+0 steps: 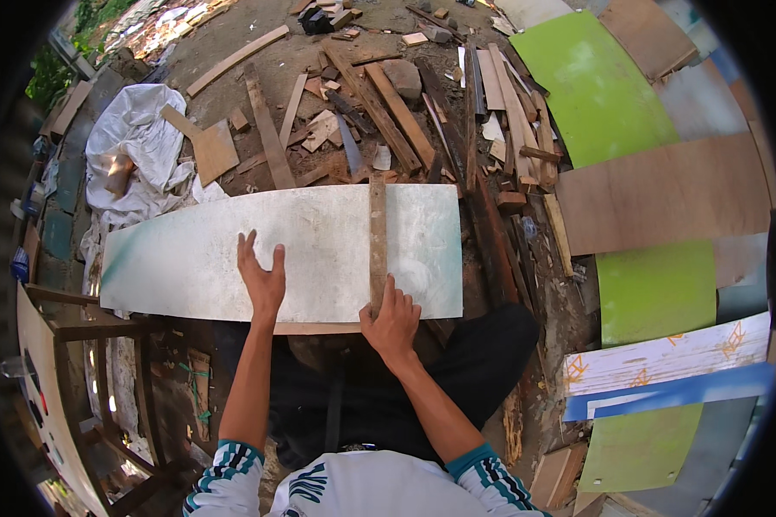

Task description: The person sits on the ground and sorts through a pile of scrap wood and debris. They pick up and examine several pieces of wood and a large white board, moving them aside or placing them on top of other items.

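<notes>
A long whitish panel point(323, 250) with pale green patches lies across in front of me, its left end narrower. Across its right part, from far edge to near edge, rests a narrow wooden strip point(378, 237). My right hand point(394, 320) grips the near end of this strip, thumb on its left side and index finger along its right. Over the panel's middle, my left hand point(263, 277) is open and holds nothing, its fingers pointing away and thumb apart. A thin brown board edge point(319, 328) shows under the panel's near side.
Wood offcuts point(397, 112) litter the ground beyond the panel. At the left stand a wooden frame point(103, 331) and a crumpled white sack point(134, 129). Green panels point(595, 86) and a brown plywood sheet point(664, 194) lie at the right. My crossed legs point(491, 353) are below the panel.
</notes>
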The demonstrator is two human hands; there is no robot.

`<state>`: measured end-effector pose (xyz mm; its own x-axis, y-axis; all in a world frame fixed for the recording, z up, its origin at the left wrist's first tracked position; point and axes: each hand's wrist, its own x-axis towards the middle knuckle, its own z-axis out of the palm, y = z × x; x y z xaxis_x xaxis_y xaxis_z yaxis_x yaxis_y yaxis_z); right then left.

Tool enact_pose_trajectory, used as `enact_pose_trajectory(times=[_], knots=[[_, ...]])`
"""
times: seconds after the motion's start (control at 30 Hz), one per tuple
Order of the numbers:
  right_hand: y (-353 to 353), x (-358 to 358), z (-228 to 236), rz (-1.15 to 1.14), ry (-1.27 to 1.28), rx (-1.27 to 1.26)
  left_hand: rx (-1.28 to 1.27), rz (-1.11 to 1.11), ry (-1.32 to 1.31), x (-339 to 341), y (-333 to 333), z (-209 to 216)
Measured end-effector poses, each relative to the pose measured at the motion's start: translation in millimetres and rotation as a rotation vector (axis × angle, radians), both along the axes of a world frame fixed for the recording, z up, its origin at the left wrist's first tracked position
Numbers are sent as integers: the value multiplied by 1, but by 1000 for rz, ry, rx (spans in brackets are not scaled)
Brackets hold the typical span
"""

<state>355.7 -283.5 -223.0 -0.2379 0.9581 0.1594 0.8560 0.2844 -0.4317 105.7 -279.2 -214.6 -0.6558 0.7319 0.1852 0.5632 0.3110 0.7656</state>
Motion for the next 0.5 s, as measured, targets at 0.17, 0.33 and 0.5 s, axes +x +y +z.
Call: enact_pose_trajectory(times=[0.17,0.33,0.5], knots=[[0,-7,7,24,6,0,-202,-402,371,41,98,-7],[2,-6,13,4,-17,-14,-231,-527,542,53,150,-25],[2,-1,13,-17,-49,-7,-247,-521,475,66,147,-18]])
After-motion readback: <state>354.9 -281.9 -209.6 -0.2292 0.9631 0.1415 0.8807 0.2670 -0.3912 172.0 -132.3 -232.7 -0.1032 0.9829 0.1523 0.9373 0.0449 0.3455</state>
